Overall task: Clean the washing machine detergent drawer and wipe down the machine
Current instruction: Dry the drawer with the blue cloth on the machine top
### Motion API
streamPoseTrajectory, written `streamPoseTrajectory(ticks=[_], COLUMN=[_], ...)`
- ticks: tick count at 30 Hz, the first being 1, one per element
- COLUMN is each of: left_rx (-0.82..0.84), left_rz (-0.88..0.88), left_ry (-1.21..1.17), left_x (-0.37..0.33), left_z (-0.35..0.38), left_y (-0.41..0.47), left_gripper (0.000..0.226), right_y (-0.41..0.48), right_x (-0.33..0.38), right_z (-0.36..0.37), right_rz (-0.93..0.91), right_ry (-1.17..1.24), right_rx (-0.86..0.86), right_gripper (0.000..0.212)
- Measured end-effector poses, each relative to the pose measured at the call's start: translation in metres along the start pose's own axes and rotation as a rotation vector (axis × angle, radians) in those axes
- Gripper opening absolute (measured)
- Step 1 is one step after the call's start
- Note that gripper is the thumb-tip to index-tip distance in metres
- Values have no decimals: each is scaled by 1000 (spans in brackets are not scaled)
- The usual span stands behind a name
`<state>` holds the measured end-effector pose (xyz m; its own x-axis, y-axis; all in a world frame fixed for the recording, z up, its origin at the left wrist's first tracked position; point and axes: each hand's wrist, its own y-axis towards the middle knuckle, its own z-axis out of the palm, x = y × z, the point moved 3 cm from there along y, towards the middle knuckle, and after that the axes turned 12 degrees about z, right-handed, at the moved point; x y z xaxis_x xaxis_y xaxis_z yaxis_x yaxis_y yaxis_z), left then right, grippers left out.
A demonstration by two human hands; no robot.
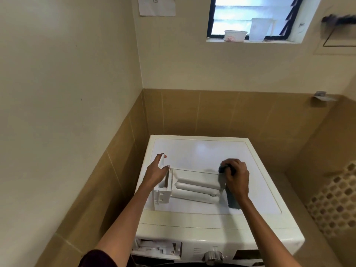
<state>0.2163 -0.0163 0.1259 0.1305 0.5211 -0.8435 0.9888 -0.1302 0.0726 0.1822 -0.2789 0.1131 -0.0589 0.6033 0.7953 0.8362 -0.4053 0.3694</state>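
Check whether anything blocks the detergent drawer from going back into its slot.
Nothing visible does. The drawer lies on the machine top, left hand holding it, right hand gripping a cloth; the front slot is open.

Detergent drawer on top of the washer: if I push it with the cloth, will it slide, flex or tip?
The drawer looks like rigid moulded plastic, so probably stiff and light. On the glossy washer top it would likely slide, which may be why the left hand grips one end. It lies long and low, so tipping seems unlikely.
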Motion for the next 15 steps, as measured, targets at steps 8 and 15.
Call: streamPoseTrajectory(ticks=[8,15], left_rx=[-41,-58], left_rz=[55,49], left_ry=[71,64], left_x=[-11,-12], left_z=[7,7], left_y=[-11,-10], left_gripper=[43,42], right_y=[-20,-19], right_x=[73,50], right_z=[101,85], right_rz=[-196,-173], right_ry=[-161,-179], right_rx=[559,567], right_gripper=[33,27])
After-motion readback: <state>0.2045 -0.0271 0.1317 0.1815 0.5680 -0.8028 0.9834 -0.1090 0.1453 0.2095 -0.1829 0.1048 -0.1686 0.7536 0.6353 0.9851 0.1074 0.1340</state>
